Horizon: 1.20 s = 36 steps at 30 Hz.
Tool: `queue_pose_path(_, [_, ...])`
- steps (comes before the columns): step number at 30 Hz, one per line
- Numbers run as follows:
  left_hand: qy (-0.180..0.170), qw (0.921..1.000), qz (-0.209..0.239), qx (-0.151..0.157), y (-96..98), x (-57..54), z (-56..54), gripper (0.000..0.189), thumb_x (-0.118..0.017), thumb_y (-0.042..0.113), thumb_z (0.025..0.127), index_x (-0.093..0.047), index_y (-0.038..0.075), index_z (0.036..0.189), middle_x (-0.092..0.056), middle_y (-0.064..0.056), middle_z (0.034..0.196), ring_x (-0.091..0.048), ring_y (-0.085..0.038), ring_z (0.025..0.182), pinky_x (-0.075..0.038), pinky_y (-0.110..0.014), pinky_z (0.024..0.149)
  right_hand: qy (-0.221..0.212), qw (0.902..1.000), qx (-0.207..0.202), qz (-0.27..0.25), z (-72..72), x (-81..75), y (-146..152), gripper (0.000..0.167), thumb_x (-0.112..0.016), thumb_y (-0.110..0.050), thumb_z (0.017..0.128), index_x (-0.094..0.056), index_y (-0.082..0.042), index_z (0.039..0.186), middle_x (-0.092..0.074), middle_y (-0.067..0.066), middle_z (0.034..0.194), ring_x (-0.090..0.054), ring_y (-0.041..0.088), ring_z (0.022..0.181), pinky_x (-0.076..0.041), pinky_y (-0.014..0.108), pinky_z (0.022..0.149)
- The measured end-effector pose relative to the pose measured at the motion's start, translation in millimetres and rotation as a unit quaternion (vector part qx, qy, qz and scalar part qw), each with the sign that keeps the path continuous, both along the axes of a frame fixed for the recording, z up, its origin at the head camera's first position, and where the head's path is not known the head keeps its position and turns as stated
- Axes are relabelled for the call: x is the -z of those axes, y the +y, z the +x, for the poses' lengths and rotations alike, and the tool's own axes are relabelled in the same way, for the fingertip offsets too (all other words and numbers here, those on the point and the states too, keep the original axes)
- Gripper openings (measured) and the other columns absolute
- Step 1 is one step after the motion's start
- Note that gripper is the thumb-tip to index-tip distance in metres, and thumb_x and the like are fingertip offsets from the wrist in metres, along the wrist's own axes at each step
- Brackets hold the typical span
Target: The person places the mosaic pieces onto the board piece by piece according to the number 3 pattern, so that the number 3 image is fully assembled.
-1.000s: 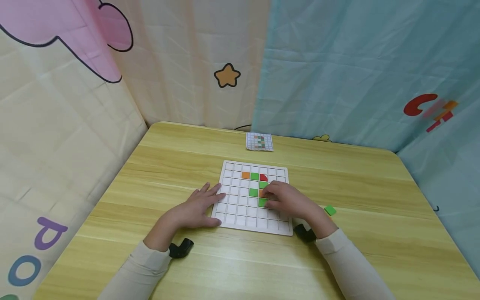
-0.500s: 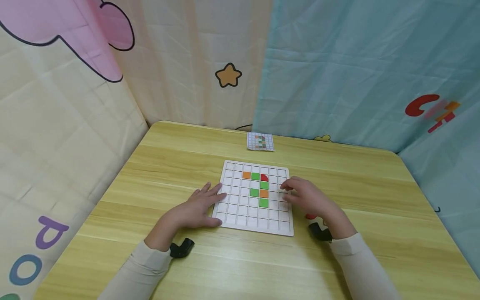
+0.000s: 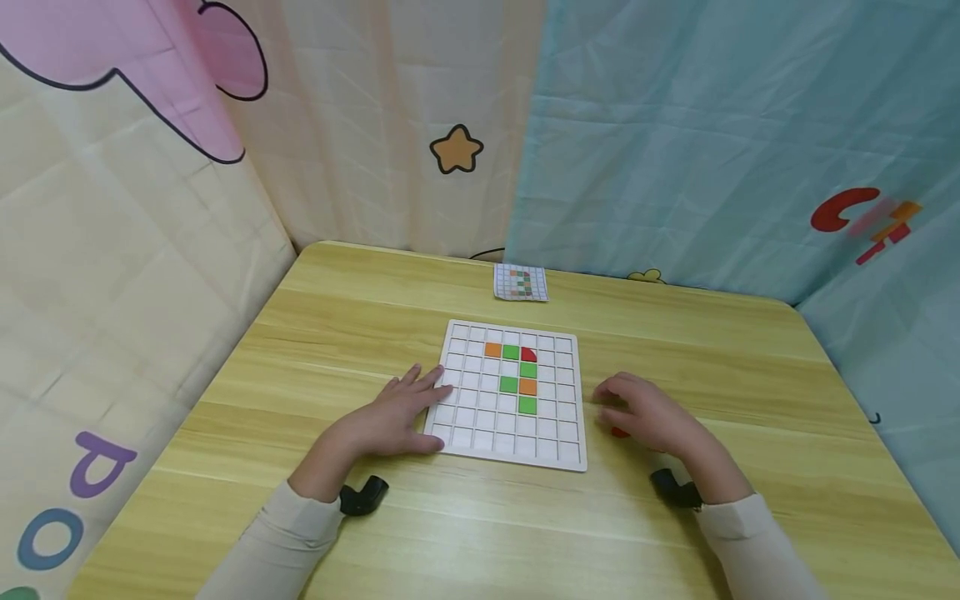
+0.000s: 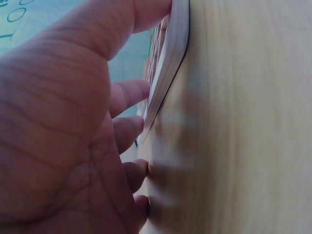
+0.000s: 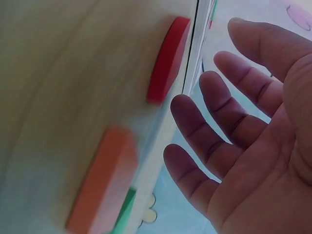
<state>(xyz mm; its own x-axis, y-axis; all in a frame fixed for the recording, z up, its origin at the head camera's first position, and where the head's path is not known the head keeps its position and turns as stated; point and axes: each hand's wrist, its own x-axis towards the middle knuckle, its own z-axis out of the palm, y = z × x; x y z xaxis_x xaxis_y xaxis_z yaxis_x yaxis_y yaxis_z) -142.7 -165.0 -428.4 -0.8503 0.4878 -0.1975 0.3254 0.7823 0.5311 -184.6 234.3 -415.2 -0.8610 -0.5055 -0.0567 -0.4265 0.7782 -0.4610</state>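
A white grid board (image 3: pixel 480 439) lies on the table, with green, orange and red tiles set in some of its squares; one green tile (image 3: pixel 527 405) is the lowest of them. My left hand (image 3: pixel 386 417) rests spread at the board's left edge, thumb and fingertips on or beside the rim (image 4: pixel 170 58) in the left wrist view. To the right of the board, my right hand (image 3: pixel 645 412) hovers with relaxed fingers and holds nothing. Beneath it a red curved-edge tile (image 5: pixel 170 61) lies on the wood, near an orange tile (image 5: pixel 102 183) and a green tile (image 5: pixel 124 212).
A small pattern card (image 3: pixel 521 283) with a printed coloured grid lies at the back of the wooden table (image 3: pixel 360 300). Printed curtains (image 3: pixel 637 150) hang behind the table and along its sides. Black wrist mounts (image 3: pixel 363 497) sit at both wrists.
My right hand has left the tiles on the board and moved right, over the loose pieces. An orange tile shows fully in its square. The left hand has stayed put.
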Motion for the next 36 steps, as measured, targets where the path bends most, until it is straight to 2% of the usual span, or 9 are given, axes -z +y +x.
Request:
queue_pose_path(20, [-0.002, 1.0, 0.002, 0.002, 0.4, -0.2, -0.3, 0.081, -0.075, 0.039, 0.085, -0.039, 0.013, 0.154, -0.015, -0.007, 0.165, 0.0, -0.036, 0.151, -0.005, -0.057, 0.118, -0.001, 0.9998, -0.014, 0.016, 13.7, -3.6, 16.6, 0.022, -0.075, -0.016, 0.089, -0.068, -0.009, 0.109, -0.063, -0.002, 0.104, -0.059, 0.019, 0.098, -0.049, 0.047, 0.09])
queue_pose_path(27, [-0.001, 1.0, 0.007, 0.003, 0.5, -0.6, 0.3, 0.081, -0.076, 0.038, 0.085, -0.04, 0.012, 0.153, -0.017, -0.008, 0.165, 0.0, -0.037, 0.151, -0.006, -0.058, 0.118, -0.022, 0.9991, -0.022, 0.028, 15.8, -5.4, 17.5, 0.024, -0.078, -0.018, 0.087, -0.067, -0.011, 0.108, -0.06, -0.003, 0.102, -0.053, 0.016, 0.091, -0.049, 0.04, 0.082])
queue_pose_path(36, [-0.001, 1.0, 0.009, 0.001, 0.5, 0.0, -0.5, 0.08, -0.076, 0.038, 0.085, -0.041, 0.013, 0.153, -0.017, -0.007, 0.165, 0.0, -0.036, 0.151, -0.006, -0.057, 0.118, -0.029, 0.9985, -0.017, 0.043, 15.3, -5.3, 17.3, 0.024, -0.077, -0.015, 0.086, -0.068, -0.011, 0.108, -0.061, -0.002, 0.104, -0.052, 0.019, 0.093, -0.049, 0.04, 0.081])
